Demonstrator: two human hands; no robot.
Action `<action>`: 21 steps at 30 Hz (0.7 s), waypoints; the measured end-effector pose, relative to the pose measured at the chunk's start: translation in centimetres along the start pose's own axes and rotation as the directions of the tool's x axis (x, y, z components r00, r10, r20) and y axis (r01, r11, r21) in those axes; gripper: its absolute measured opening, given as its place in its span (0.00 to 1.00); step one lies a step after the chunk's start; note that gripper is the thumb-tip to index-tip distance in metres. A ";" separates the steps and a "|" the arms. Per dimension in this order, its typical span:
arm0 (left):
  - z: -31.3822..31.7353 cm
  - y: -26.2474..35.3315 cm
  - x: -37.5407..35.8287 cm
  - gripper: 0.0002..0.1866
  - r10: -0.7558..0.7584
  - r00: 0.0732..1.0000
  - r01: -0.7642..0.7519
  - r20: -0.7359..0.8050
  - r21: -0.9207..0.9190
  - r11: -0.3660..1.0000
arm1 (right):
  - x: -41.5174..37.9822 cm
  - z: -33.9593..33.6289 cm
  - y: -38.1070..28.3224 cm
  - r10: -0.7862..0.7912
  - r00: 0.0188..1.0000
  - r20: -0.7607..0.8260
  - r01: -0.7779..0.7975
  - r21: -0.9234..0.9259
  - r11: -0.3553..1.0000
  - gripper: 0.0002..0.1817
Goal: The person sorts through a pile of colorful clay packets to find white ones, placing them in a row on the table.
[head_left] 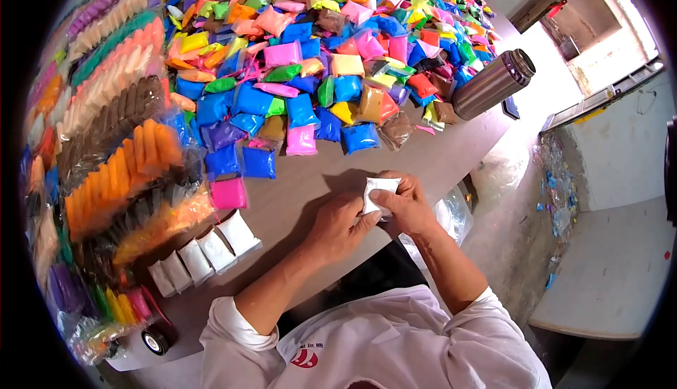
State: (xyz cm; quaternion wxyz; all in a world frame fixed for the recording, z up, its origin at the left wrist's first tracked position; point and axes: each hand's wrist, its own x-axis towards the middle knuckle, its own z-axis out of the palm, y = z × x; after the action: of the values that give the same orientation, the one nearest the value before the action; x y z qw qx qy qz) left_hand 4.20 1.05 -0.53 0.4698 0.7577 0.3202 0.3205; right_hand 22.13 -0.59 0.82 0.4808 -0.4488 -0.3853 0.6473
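A: Two hands on one white packet (379,193), held just above the table's (317,177) near edge, in front of the chest.

B: Finger state?

A: Left hand (337,225): fingers together, tips pressed to the packet's lower edge. Right hand (407,204): fingers curled, pinching its right side.

B: Handling?

A: Judged light and soft; film wrap likely slick and yields under the thumbs. Best gripped at the edges, as now.

B: Orientation?

A: Long axis roughly upright in view, top tilted slightly left, broad face toward the camera.

B: Surroundings?

A: Row of white packets (204,251) at the left near edge; pink packet (229,193) beyond it; coloured pile (317,50) across the far side; steel flask (491,84) at the right edge.
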 end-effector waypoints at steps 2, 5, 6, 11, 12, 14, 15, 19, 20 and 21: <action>0.0 -0.1 -0.1 0.16 0.024 0.999 -0.024 -0.027 -0.013 1.000 | 0.1 0.0 0.4 0.007 0.999 -0.050 -0.005 0.042 0.999 0.05; 0.2 -1.0 -0.2 0.16 0.018 1.000 -0.018 0.006 0.034 0.999 | 0.1 0.0 0.8 -0.007 0.999 -0.043 0.013 0.146 0.989 0.05; 0.3 -1.1 -0.2 0.17 -0.007 1.000 0.006 0.014 0.038 0.999 | 0.2 0.2 0.5 -0.008 0.999 -0.039 0.013 0.146 0.989 0.05; 0.2 -0.7 -0.2 0.18 -0.065 0.997 0.064 0.052 0.030 0.998 | 0.4 0.0 0.6 -0.008 1.000 -0.027 0.013 0.196 0.980 0.07; 0.2 -0.8 -0.2 0.18 -0.047 0.998 0.046 0.041 0.029 0.999 | 0.5 -0.1 0.7 -0.007 1.000 -0.026 0.011 0.197 0.980 0.07; 0.1 -0.6 -0.1 0.18 -0.033 0.999 0.032 0.030 0.031 0.999 | 0.5 0.0 1.0 -0.010 0.998 -0.069 0.023 0.179 0.984 0.08; 0.0 -0.4 0.0 0.18 -0.026 0.999 0.025 0.028 0.028 0.999 | 0.6 0.1 1.1 -0.009 0.998 -0.067 0.021 0.181 0.983 0.08; 0.1 -0.4 -0.1 0.19 -0.012 1.000 0.011 0.012 0.019 1.000 | 0.6 0.5 0.7 -0.033 0.996 -0.087 0.051 0.215 0.975 0.06; 0.1 -0.4 -0.1 0.19 -0.011 1.000 0.011 0.011 0.019 1.000 | 0.6 0.5 0.6 -0.032 0.995 -0.090 0.048 0.183 0.982 0.06; 0.1 -0.4 -0.1 0.19 -0.013 1.000 0.012 0.022 0.033 0.999 | 0.6 0.5 0.6 -0.032 0.995 -0.090 0.048 0.182 0.982 0.06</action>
State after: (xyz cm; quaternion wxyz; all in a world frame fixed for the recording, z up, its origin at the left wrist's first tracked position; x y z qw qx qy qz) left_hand 4.16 1.09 -0.96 0.4627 0.7668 0.3250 0.3037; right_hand 21.41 -0.14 0.30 0.5494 -0.4222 -0.3117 0.6502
